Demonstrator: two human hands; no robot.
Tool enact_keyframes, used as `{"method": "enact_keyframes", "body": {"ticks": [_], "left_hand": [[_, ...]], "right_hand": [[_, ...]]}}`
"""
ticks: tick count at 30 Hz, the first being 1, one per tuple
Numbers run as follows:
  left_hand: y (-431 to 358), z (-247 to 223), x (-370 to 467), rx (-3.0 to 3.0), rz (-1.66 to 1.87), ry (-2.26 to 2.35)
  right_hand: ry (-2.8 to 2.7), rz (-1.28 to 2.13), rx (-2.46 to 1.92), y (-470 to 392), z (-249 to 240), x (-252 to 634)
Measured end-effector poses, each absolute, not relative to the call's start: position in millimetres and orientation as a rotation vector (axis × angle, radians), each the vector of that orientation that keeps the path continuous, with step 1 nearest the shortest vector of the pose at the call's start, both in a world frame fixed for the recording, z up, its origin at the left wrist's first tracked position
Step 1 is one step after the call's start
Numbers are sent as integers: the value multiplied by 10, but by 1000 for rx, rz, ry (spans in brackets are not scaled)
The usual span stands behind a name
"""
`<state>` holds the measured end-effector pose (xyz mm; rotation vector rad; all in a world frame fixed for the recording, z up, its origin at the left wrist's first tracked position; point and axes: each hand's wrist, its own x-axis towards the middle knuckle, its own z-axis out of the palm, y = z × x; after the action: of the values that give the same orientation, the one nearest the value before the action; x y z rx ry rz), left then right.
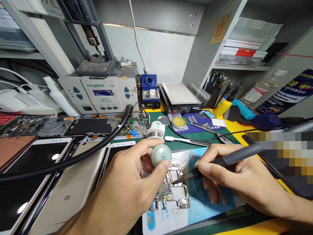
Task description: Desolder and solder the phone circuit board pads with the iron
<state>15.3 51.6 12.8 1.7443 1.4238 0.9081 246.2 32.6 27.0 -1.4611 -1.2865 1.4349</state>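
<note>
Between thumb and fingers, my left hand (pixel 128 178) pinches a round, pale green and white spool of desoldering braid (pixel 161 155). A copper-coloured strip of braid (pixel 170 176) runs from it down to a phone circuit board (pixel 182 197). My right hand (pixel 234 178) grips a black-handled soldering iron (pixel 230 158) like a pen. The iron's tip meets or nearly meets the braid's end over the board; exact contact is too small to tell. Beneath the board lies a blue and white printed sheet (pixel 202 212). My left fingers and the spool cover the board's far left part.
A thick black hose (pixel 97 150) arches across the left from the rework station (pixel 100 93). Several phones (pixel 66 189) lie there. Behind my hands are a solder wire reel (pixel 156 133), a yellow paste tin (pixel 179 122), a white-tipped brush (pixel 186 141) and a heating plate (pixel 183 98).
</note>
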Motion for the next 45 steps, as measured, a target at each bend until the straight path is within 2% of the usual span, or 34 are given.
{"method": "enact_keyframes", "body": {"ticks": [21,34,45], "left_hand": [[477,168,212,1601,885,1453],[529,103,141,1775,923,1397],[560,138,171,1770,953,1371]], "right_hand": [[-1205,1465,-1433,315,247,2451],[-1251,1400,-1458,304,265,2436],[-1275,1520,-1255,363,145,2534]]}}
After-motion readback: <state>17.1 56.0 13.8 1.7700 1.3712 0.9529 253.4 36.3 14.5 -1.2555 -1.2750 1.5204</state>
